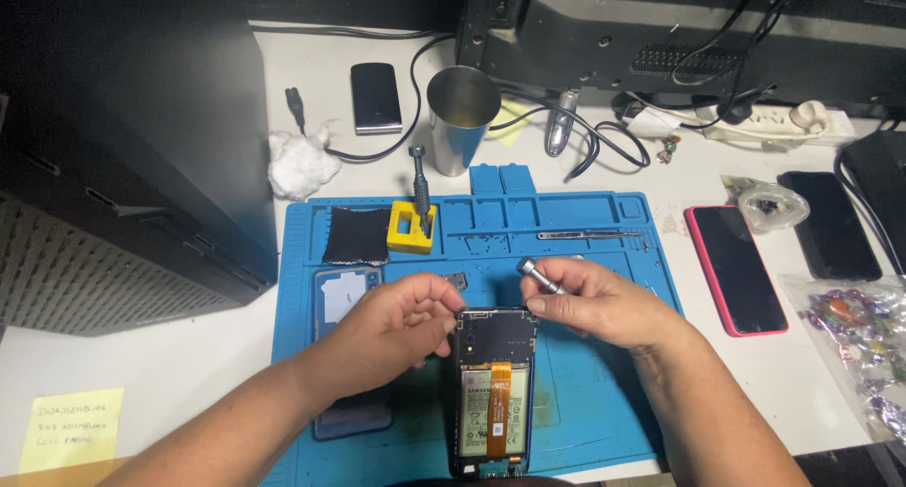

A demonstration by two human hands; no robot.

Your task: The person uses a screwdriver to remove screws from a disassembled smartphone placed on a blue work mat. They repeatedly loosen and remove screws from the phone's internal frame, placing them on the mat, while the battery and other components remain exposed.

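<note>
On the blue mat near the desk's front edge lies an opened phone; the left hand pinches its top corner, and the right hand has its fingers closed round a silver screwdriver above it

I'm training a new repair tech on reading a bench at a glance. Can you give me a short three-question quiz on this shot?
1. True or false: the opened phone lies on the blue mat with its back cover off.
2. Which hand holds the silver screwdriver? A) left hand B) right hand
3. What stands upright in the yellow block at the mat's far edge?

Key: 1 true, battery and orange flex cable show. 2 B. 3 a dark-handled screwdriver.
</note>
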